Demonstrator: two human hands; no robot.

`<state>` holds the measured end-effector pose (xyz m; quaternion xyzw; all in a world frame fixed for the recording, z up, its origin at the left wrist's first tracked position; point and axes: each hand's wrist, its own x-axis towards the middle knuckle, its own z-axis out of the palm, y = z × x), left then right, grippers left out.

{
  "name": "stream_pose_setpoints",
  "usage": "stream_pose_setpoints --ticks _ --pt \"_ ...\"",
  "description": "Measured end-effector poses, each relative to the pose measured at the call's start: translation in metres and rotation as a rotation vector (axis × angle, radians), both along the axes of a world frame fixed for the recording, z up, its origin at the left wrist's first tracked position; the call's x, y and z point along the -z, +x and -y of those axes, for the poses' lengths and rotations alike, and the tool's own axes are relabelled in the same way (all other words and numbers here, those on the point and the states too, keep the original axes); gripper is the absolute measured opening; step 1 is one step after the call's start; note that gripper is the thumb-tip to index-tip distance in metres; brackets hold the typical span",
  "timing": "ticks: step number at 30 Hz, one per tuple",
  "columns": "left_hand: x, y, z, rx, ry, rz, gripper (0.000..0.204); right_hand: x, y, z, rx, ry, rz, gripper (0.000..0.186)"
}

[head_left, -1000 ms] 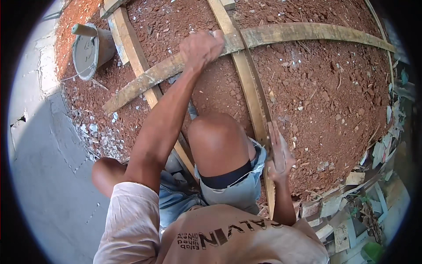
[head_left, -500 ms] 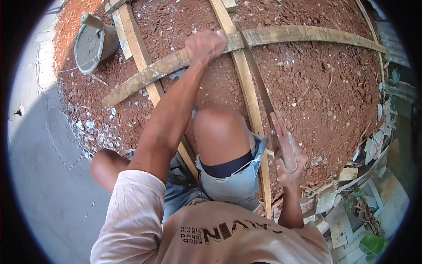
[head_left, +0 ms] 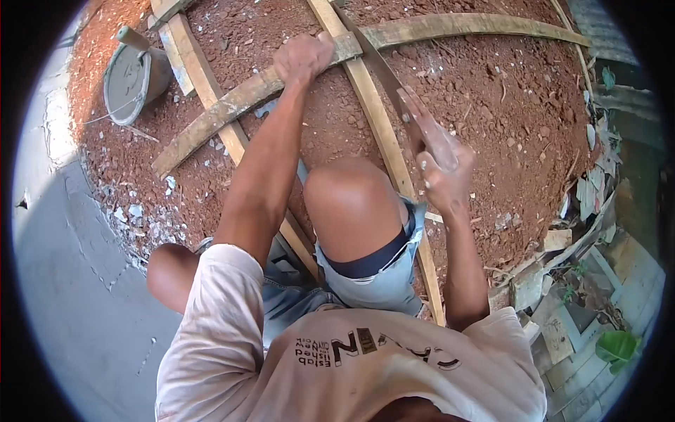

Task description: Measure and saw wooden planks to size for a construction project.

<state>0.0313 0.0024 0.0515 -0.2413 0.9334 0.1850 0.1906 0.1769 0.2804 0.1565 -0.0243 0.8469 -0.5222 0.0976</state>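
Denim shorts [head_left: 369,290] lie nearest, with a bent knee [head_left: 351,204] just past them. Reading the view as a clock face, the right hand [head_left: 448,167] is at two o'clock, its fingers clamped on the saw's [head_left: 387,77] pale handle. From that fist the dark blade runs toward eleven o'clock, so all the visible metal lies ahead of those fingers. It crosses the weathered board [head_left: 436,28] at three o'clock from the left hand [head_left: 304,59], close beside it, with a short bare stretch of wood between.

The left hand sits just short of twelve, its fingers closed on the board; their tips are hidden. The board bends from ten o'clock round to one, lying over two timber beams [head_left: 383,137] on red soil [head_left: 520,105]. Farther out, at ten o'clock, a bucket [head_left: 161,76] of grey paste stands tilted, a rounded tool handle [head_left: 132,37] at its rim.
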Motion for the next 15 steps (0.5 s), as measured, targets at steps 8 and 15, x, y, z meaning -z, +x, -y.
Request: stream_pose_setpoints --ticks 8,15 --pt "0.015 -0.016 0.013 -0.017 -0.028 -0.022 0.071 -0.022 0.044 -0.030 -0.197 0.033 -0.163 0.060" --pt "0.012 -0.008 0.018 -0.026 -0.044 -0.199 0.075 -0.014 0.010 0.004 0.013 0.056 0.075 0.062"
